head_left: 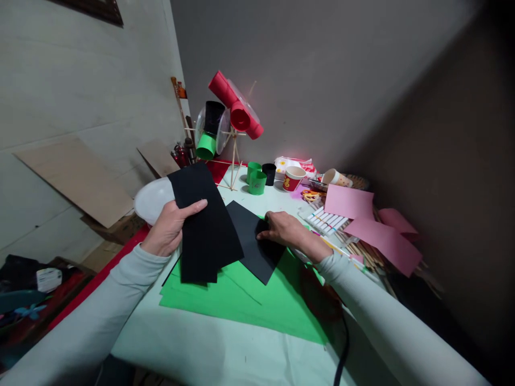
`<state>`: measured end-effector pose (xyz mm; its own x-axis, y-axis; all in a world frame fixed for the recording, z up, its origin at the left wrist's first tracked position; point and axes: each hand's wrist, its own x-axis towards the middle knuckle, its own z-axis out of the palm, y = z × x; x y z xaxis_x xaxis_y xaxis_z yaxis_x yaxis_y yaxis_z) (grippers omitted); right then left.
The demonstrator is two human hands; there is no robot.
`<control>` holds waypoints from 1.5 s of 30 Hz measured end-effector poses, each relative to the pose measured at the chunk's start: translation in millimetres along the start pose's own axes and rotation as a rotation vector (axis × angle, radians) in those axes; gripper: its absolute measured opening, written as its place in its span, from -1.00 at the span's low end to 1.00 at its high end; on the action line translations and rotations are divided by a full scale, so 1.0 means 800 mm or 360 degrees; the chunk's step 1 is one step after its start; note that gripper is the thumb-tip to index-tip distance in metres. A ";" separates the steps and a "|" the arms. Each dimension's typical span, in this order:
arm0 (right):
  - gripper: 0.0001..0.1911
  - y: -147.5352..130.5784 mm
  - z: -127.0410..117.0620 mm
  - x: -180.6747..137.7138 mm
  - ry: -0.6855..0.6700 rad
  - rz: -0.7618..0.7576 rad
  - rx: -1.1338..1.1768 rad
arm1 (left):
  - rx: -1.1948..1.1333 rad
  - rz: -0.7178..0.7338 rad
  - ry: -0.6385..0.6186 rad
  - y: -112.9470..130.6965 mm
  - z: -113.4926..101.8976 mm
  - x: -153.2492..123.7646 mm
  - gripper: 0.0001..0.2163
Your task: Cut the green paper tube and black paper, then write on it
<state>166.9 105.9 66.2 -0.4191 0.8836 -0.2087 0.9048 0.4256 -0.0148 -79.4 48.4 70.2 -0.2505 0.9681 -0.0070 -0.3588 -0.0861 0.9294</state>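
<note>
My left hand (171, 228) grips a long black paper sheet (203, 222) by its left edge, thumb across the front, holding it tilted above the table. A second, smaller black sheet (251, 241) lies flat on green paper (245, 297), and my right hand (281, 228) rests on its right corner with the fingers curled, pressing or pinching it. Both sleeves are pale grey.
A stick-frame wheel (227, 126) carrying red, green and black cups stands at the back. Green and black cups (257, 179), paper cups (293, 178), scissors (310, 195), a marker set (325, 220), pink sheets (372, 225) and wooden sticks crowd the right. A white plate (153, 199) sits left.
</note>
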 end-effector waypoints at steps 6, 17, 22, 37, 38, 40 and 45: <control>-0.51 -0.010 -0.003 0.009 -0.0069 0.0156 0.0096 | 0.0229 -0.0039 -0.0044 -0.002 -0.005 0.005 -0.60; -0.57 -0.032 -0.005 0.008 -0.0033 0.0251 0.0267 | 0.1003 0.0059 -0.0306 -0.032 -0.014 0.018 -0.39; -0.63 -0.029 0.002 0.018 -0.0031 0.0275 0.0394 | 0.1567 0.0294 -0.0215 -0.048 -0.028 0.034 -0.59; -0.76 0.054 0.018 -0.060 0.0928 0.0122 0.1672 | 0.2006 0.0690 -0.0175 -0.039 -0.018 0.014 -0.75; -0.74 0.054 0.023 -0.068 0.0936 0.0117 0.1783 | 0.1947 0.0722 -0.0150 -0.036 -0.016 0.011 -0.76; -0.72 0.054 0.035 -0.079 0.0953 0.0123 0.1979 | 0.1804 0.0757 -0.0089 -0.029 -0.012 0.006 -0.75; -0.70 0.048 0.051 -0.090 0.1046 0.0167 0.2275 | 0.1284 0.0627 0.0011 -0.011 0.003 0.000 -0.66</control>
<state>235.2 50.7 40.9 0.0333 0.9848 0.1704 0.0919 0.1667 -0.9817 -74.0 49.5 62.6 -0.2283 0.9016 0.3673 0.4945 -0.2176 0.8415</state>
